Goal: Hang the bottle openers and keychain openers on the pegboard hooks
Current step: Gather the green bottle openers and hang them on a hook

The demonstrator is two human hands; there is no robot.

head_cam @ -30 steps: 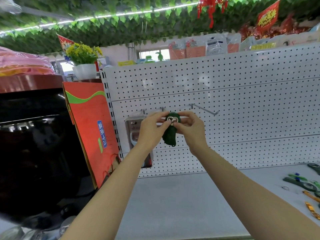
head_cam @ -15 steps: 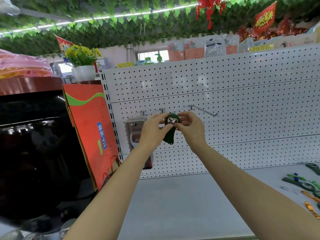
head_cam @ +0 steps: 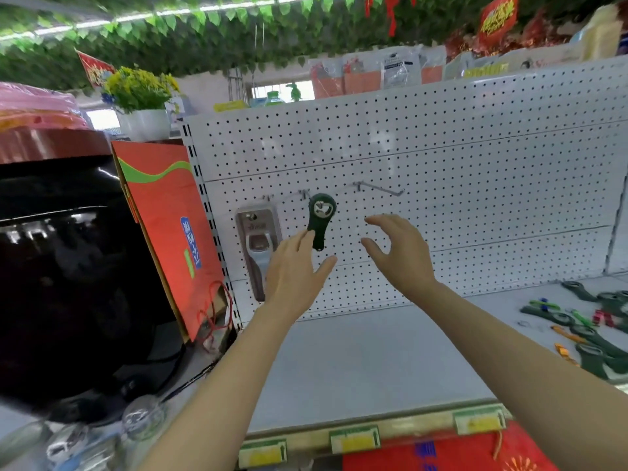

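Green bottle opener [head_cam: 321,219] hangs by its ring end on a pegboard hook [head_cam: 303,195], handle pointing down, slightly tilted. Left hand [head_cam: 295,266] sits just below it, fingers [head_cam: 302,237] straight and relaxed, fingertips touching the handle's lower end; not gripping. Right hand [head_cam: 396,253] is off to the right, apart from the opener, fingers spread and loosely curved, holding nothing. Second hook [head_cam: 379,189] to the right on the pegboard [head_cam: 475,158] is bare. Silver wall-mount opener [head_cam: 259,246] hangs left of the green one. More openers [head_cam: 591,334] lie piled on the shelf [head_cam: 356,362] at far right.
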